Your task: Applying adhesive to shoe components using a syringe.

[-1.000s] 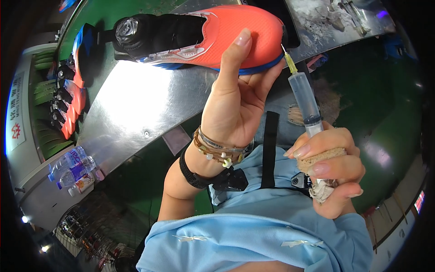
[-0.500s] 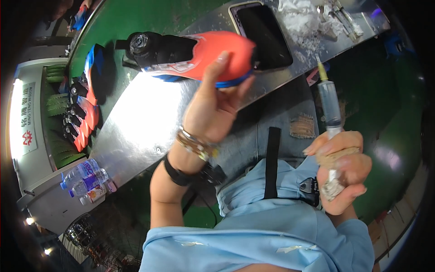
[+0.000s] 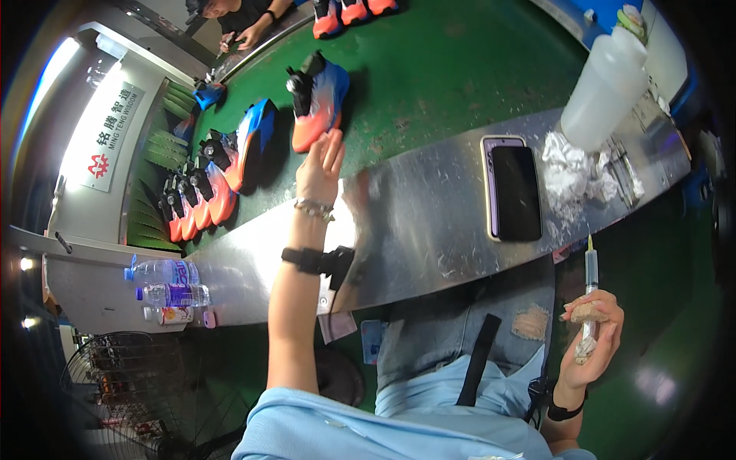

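Stretched forward over the green surface, my left hand (image 3: 317,172) has its fingers extended at the toe of an orange-and-blue shoe (image 3: 328,96). The shoe stands on that surface with its toe toward me; whether the fingertips still touch it is hard to tell. At the right, my right hand (image 3: 600,337) is closed around a syringe (image 3: 591,268) with a yellow needle tip pointing away from me. Clear liquid seems to fill its barrel. Something tan and rough wraps the syringe near my fingers, and whitish material covers its lower end.
More shoes (image 3: 218,188) stand in a row at the left, others (image 3: 354,11) at the far side. A phone (image 3: 515,192), crumpled white tissue (image 3: 567,169) and a white plastic bottle (image 3: 606,88) occupy the metal ledge (image 3: 414,222). Water bottles (image 3: 165,284) lie left. A co-worker (image 3: 245,23) sits beyond.
My left hand has carried the shoe forward from above the metal ledge; it now stands on the green surface. My right hand, still with the syringe, is lower and farther right. The view has shifted.
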